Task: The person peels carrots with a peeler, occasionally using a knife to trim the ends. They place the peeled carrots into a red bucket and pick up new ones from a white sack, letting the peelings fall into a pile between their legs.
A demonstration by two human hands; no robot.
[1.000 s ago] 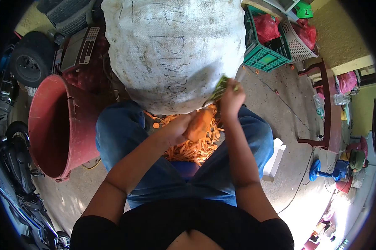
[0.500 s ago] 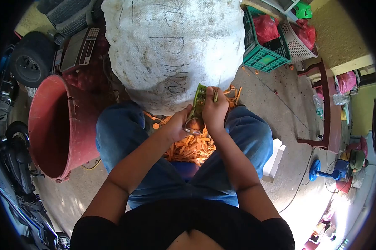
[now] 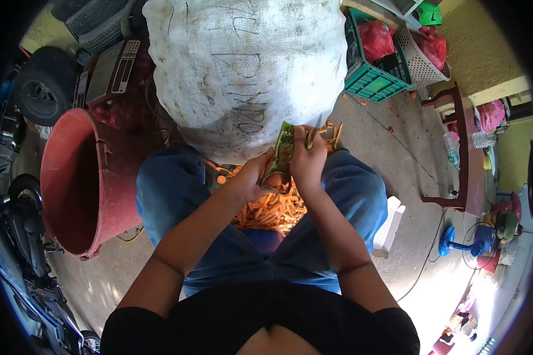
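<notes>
Between my knees, above a heap of orange peelings (image 3: pixel 275 212), my left hand (image 3: pixel 256 176) grips the lower end of a green slotted tool (image 3: pixel 284 145), with something orange-brown behind its lower part. My right hand (image 3: pixel 308 160) is closed at the tool's right side around a knife, whose greenish handle shows at the fingers and whose pale blade (image 3: pixel 318 123) points up and away. A large white woven sack (image 3: pixel 237 77) with dark handwriting stands just beyond both hands.
A red tub (image 3: pixel 101 183) lies tilted at left, beside a scale (image 3: pixel 109 71) and tyres (image 3: pixel 44 89). A green crate (image 3: pixel 378 83) and white basket (image 3: pixel 423 68) hold red bags at upper right. A white box (image 3: pixel 389 228) and blue fan (image 3: pixel 449 241) are at right.
The knife in my right hand has turned, so its blade now shows beyond the fingers. The green tool and my left hand have shifted slightly.
</notes>
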